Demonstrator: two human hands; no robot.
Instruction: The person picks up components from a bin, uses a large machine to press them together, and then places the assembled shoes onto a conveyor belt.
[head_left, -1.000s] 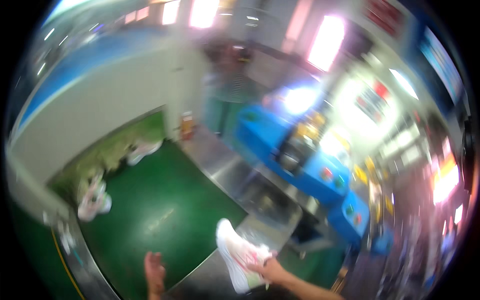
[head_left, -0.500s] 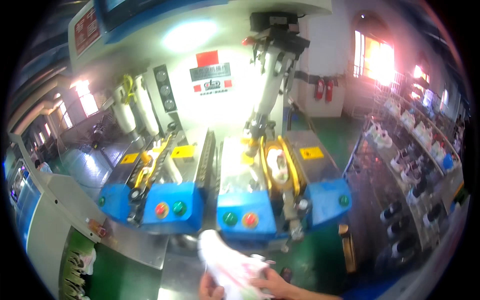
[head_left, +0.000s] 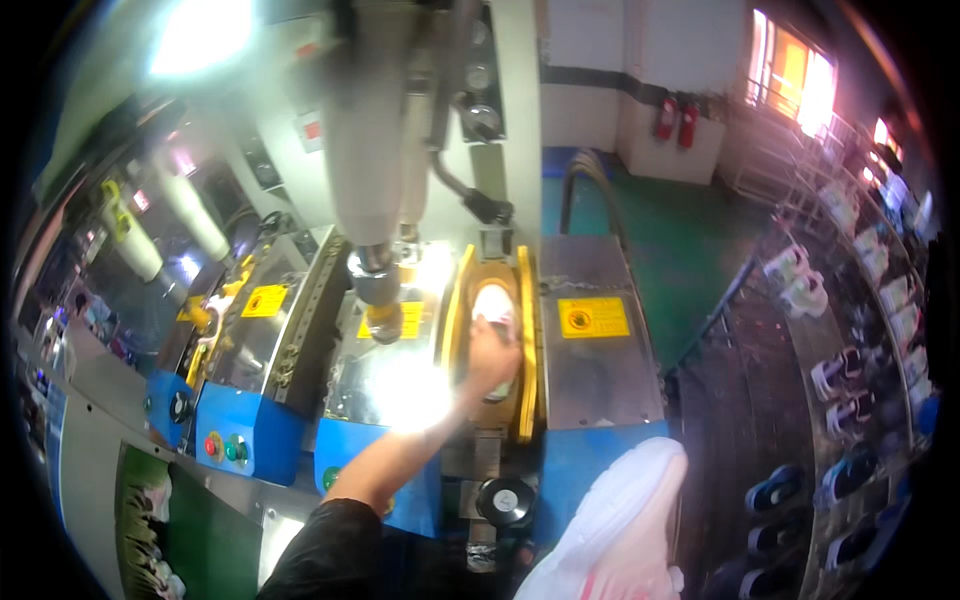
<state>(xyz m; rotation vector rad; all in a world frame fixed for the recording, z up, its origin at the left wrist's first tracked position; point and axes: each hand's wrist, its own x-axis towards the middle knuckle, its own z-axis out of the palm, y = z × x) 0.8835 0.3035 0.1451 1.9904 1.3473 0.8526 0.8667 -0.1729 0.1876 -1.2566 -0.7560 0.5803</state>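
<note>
My left hand (head_left: 492, 360), its arm in a dark sleeve, reaches into the right station of a pressing machine. Its fingers are closed on a shoe (head_left: 492, 302) with a white toe, which lies lengthwise in the station's brown cradle. Yellow side pads (head_left: 526, 345) stand upright on both sides of this shoe, apart from it. A white and pink shoe (head_left: 620, 530) is raised at the lower edge, large and close, its pale sole turned to the upper left. Whatever holds it is out of view, and so is my right hand.
A thick metal press cylinder (head_left: 376, 285) hangs left of my hand. Blue front housings (head_left: 245, 435) carry red and green buttons. To the right, a multi-tier rack (head_left: 815, 440) holds several shoes. Red fire extinguishers (head_left: 687, 125) stand by the far wall.
My view has shifted right and closer to the right station. My left hand has left the white and pink shoe and gripped the one in the cradle. The white and pink shoe has moved right.
</note>
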